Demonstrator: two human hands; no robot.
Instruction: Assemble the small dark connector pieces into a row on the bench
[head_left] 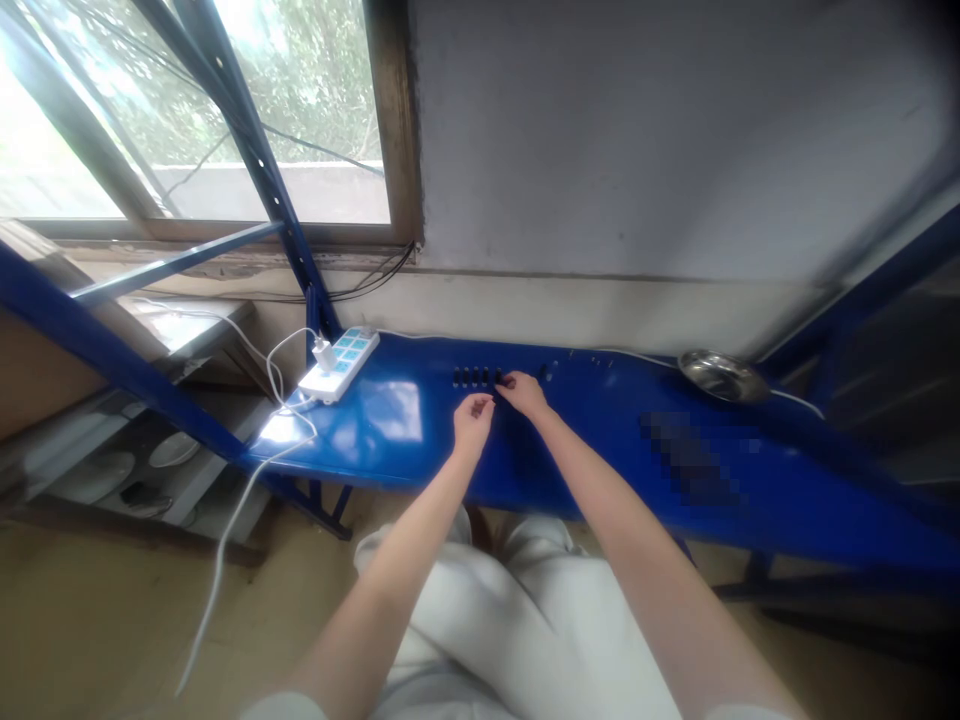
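Observation:
Several small black pieces (470,377) stand in a row near the back of the blue table (420,460). At the right end of that row, my right hand (523,391) has its fingers closed on a small black piece (499,375). My left hand (474,418) is a little nearer to me, just in front of the row, with thumb and fingertips pinched together; whatever they hold, if anything, is too small to make out.
A white power strip (341,366) with a plug and white cable lies at the table's left end. Toward the right are a shiny metal bowl (721,376), a blurred dark object (690,458) and small bits. Blue metal posts rise at both sides.

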